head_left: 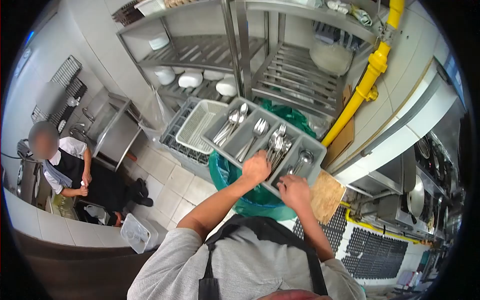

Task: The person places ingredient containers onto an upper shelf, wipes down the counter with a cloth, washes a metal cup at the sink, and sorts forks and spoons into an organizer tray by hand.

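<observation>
A grey cutlery tray [226, 146] with several compartments lies tilted in front of me, over a bin lined with green plastic [223, 172]. Spoons [233, 118] fill its left end, and forks [259, 129] lie in the compartment beside them. My left hand [256, 167] is at the tray's near side, fingers curled over the handles of more forks [280, 141]; its fingertips are partly hidden. At the right-end compartment, my right hand [294, 191] rests with bent, slightly parted fingers just below large round spoons [304, 159]. Nothing shows in its grasp.
Behind the tray stand a white basket [200, 125] and a grey dish rack [176, 131]. Metal shelves [200, 50] hold white bowls. A yellow pipe [362, 87] runs down on the right, near a stove. Another person [67, 165] stands at left, near a sink.
</observation>
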Demonstrator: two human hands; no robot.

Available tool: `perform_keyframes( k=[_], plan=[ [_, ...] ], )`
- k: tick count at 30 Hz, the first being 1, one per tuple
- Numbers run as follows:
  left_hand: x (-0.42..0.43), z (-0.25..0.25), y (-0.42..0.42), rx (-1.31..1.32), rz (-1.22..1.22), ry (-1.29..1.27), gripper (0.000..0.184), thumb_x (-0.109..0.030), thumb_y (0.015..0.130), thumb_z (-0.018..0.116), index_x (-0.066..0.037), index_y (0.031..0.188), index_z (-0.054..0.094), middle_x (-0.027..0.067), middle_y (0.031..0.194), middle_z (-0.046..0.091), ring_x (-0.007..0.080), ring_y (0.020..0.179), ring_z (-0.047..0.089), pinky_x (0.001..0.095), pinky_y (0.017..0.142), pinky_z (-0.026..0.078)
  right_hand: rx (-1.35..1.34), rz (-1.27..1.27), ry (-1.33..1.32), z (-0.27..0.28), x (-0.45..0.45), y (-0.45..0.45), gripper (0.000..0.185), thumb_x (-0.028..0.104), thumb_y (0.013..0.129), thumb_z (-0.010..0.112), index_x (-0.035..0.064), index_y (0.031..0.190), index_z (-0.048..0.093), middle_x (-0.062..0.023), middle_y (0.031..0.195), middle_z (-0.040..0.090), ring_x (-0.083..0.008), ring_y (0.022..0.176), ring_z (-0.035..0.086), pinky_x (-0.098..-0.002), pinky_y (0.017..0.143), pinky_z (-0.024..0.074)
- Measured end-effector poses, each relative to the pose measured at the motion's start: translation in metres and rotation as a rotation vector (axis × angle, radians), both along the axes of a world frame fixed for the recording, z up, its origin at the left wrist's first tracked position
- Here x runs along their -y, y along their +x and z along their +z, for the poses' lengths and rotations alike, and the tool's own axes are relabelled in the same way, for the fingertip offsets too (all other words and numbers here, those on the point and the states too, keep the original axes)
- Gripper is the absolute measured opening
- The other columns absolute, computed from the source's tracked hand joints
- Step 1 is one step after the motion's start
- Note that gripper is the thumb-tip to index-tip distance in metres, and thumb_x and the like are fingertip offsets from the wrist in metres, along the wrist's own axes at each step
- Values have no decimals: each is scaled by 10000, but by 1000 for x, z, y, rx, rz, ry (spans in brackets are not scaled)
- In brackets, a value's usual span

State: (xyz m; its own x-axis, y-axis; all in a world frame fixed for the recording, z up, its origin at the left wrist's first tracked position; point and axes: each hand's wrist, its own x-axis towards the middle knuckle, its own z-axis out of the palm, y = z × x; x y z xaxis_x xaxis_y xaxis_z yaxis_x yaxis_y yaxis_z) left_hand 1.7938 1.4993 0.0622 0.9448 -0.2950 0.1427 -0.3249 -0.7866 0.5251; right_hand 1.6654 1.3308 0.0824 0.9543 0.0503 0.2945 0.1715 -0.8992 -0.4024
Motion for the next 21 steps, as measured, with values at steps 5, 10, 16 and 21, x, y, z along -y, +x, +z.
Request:
perform_keyframes(
  k=[5, 10, 16, 21],
  plan=[
    [3, 6, 3, -162, 40, -26, 356, -309, 987, 496, -18, 1139, 632, 303, 1056, 734, 495, 1011, 705, 592, 928, 539, -22, -1, 55, -6, 6, -4, 260, 301, 919, 706, 98, 1060, 786, -86, 1080, 754, -290, 1080, 699, -473, 929, 486],
    [-3, -7, 13, -252, -77, -89, 366, -323, 1006, 428, -59, 1110, 659, 272, 1064, 737, 472, 1005, 704, 577, 904, 537, -11, -6, 25, -5, 8, -6, 254, 329, 914, 715, 110, 1017, 790, -85, 1053, 761, -295, 1024, 713, -451, 905, 487],
    [-11, -9, 11, -328, -158, -328, 322, -344, 1026, 487, -47, 1069, 605, 192, 834, 748, 412, 811, 741, 527, 824, 556, -17, -53, -35, -10, 1, -4, 268, 355, 904, 715, 129, 1025, 794, -89, 1046, 758, -294, 1010, 717, -454, 903, 488],
    [-18, -16, 10, -180, -244, -405, 274, -325, 1049, 493, -63, 1068, 568, 251, 949, 709, 495, 948, 676, 592, 816, 515, -79, -92, -151, -2, -7, 4, 288, 391, 904, 697, 128, 983, 784, -105, 995, 763, -314, 962, 730, -478, 868, 509]
  ],
)
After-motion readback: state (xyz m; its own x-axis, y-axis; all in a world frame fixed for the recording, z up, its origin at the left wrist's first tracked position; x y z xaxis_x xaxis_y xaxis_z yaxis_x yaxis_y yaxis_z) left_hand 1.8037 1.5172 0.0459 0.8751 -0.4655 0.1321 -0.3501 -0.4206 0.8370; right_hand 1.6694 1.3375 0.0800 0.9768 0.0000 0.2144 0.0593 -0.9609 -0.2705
